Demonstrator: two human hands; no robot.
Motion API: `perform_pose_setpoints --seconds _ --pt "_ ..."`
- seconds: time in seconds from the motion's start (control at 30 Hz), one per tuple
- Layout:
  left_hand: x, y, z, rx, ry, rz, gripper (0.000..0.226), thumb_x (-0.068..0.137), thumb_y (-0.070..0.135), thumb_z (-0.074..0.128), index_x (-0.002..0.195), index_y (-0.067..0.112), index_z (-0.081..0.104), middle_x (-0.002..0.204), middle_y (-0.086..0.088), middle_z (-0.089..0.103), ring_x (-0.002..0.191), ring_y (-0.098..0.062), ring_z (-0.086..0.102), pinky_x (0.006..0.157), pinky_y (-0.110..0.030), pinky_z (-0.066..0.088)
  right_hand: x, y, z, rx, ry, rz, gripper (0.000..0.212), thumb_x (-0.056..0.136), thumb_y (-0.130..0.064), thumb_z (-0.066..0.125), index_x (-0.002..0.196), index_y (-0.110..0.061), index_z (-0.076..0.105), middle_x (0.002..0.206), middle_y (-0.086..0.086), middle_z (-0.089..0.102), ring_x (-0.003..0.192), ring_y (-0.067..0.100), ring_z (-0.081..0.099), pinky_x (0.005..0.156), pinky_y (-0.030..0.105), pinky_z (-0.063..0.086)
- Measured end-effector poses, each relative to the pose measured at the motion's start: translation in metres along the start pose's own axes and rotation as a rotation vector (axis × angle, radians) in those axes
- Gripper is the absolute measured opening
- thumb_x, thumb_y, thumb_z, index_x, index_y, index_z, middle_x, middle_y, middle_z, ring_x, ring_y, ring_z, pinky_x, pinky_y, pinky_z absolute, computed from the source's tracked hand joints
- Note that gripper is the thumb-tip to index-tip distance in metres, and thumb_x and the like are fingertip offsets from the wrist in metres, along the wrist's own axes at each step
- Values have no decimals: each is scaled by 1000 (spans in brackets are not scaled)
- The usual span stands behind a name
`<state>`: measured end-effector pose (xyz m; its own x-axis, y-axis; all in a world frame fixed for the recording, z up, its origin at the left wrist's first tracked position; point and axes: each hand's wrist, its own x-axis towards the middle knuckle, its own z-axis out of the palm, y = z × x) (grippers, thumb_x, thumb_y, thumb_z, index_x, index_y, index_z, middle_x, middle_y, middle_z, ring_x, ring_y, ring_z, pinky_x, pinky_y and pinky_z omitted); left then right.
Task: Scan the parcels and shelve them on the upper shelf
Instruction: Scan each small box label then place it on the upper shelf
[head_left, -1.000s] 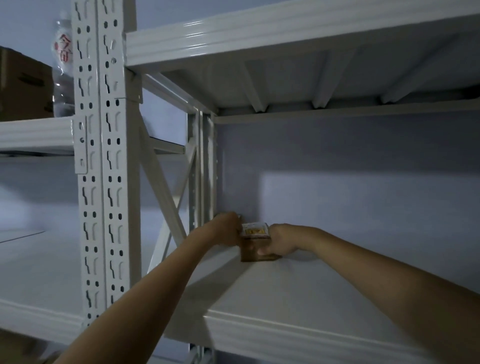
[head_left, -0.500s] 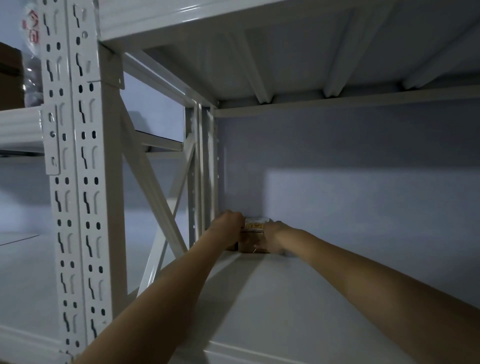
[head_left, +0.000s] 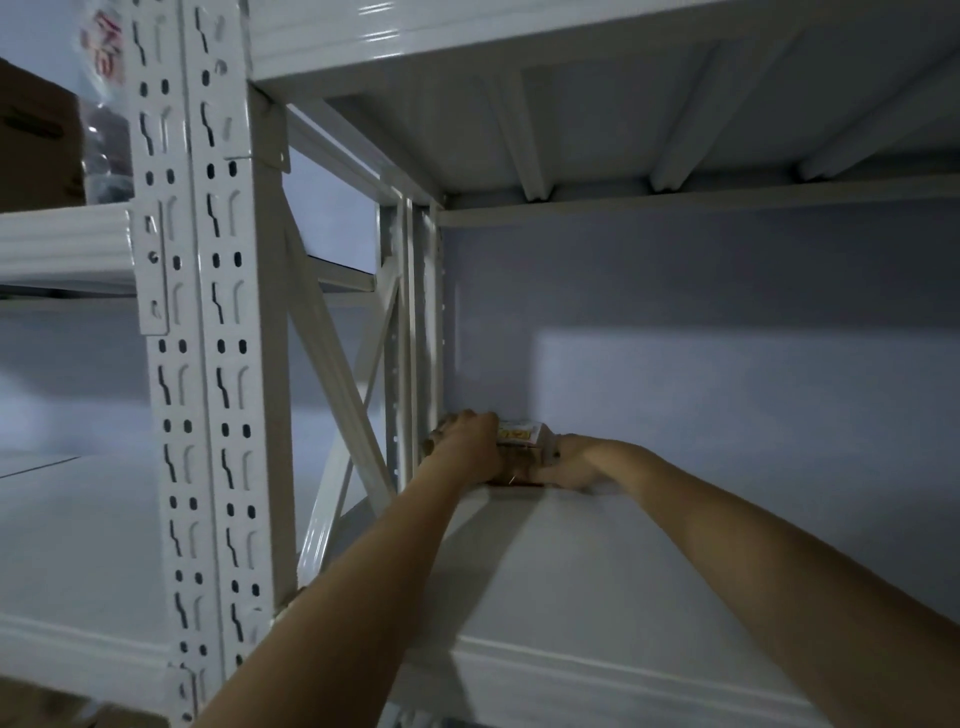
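**Head view: parcel seated at the back left corner of the shelf**

Head camera gives me a white steel rack, and I note its shelf deck (head_left: 597, 561) first: a broad pale surface running back to the wall. A second deck sits overhead, ribbed on its underside. At left stands the perforated upright (head_left: 208, 364), with diagonal bracing behind it. Beyond that post, on the neighbouring bay, I see a brown carton (head_left: 36, 140) and a clear bottle (head_left: 104, 104) with red print; both are blurred.

Both bare forearms reach deep into the bay. My left hand (head_left: 467, 441) curls over the parcel's left side and top, gripping it. My right hand (head_left: 569, 465) clasps the right side low down, fingers wrapped against it. The parcel (head_left: 519, 441), a small brown box with a yellow-and-white label on top, rests on the deck beside the rear post, close to the wall.
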<state>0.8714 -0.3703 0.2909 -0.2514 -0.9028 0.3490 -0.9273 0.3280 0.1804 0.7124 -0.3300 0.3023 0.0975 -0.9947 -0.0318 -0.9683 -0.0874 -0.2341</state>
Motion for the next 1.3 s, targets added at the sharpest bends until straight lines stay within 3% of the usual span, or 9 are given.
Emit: perform_pose_setpoints --seconds 0.1,0.2,0.37,0.47,0.57,0.93,1.1,1.2,1.3 --pt "-11 14 -8 -88 22 32 46 76 48 62 112 19 60 113 -9 65 104 -31 62 86 -37 52 -24 8 -6 11 44 95 80 97 -64 47 153 -8 35 148 12 50 131 31 52 100 33 40" --pt "-27 38 -9 -268 31 88 44 84 40 59 123 20 59 125 -11 62 113 -31 61 96 -38 50 -50 27 -7 38 158 181 89 97 -69 40 153 0 34 157 16 41 140 33 45 112 38 37" --pt "-64 103 -10 -438 32 211 47 98 38 50 141 17 49 140 -13 53 128 -29 51 106 -40 42 -121 69 -6 42 248 254 85 100 -70 25 160 -10 23 167 7 24 151 27 28 121 40 23" --pt "-88 158 -1 -463 -37 301 47 100 37 48 141 14 49 143 -10 51 133 -27 47 108 -36 38 -171 99 -7 54 313 315 80 102 -65 25 158 -7 29 163 10 32 147 30 35 118 39 28" --pt "-116 217 2 -513 -96 368 46 101 36 47 139 13 50 142 -10 52 132 -26 47 106 -34 38 -227 132 -11 46 367 377 75 104 -60 26 151 -3 40 155 16 44 140 33 44 114 40 34" --pt "-251 433 22 -757 -167 635 36 100 30 49 131 15 60 133 -5 61 120 -21 58 97 -26 43 -464 291 -7 126 493 619 79 99 -64 41 159 -14 28 164 6 31 147 27 37 119 37 32" --pt "-319 527 61 -806 -290 771 31 102 20 49 127 12 64 133 -8 62 117 -24 60 94 -24 44 -553 369 15 243 463 702 57 103 -47 49 144 -9 52 145 14 56 131 33 54 109 40 44" --pt "-350 567 86 -799 -404 760 28 100 13 50 118 0 68 101 -13 70 90 -27 65 82 -28 51 -587 413 34 281 371 772 39 107 -34 43 114 -5 68 124 28 62 107 35 62 100 46 49" --pt "-366 594 117 -687 -510 714 29 91 20 55 99 -4 70 99 -16 69 87 -29 62 86 -39 53 -609 454 58 261 378 787 38 104 -41 45 118 -12 65 122 14 65 106 27 61 101 40 47"
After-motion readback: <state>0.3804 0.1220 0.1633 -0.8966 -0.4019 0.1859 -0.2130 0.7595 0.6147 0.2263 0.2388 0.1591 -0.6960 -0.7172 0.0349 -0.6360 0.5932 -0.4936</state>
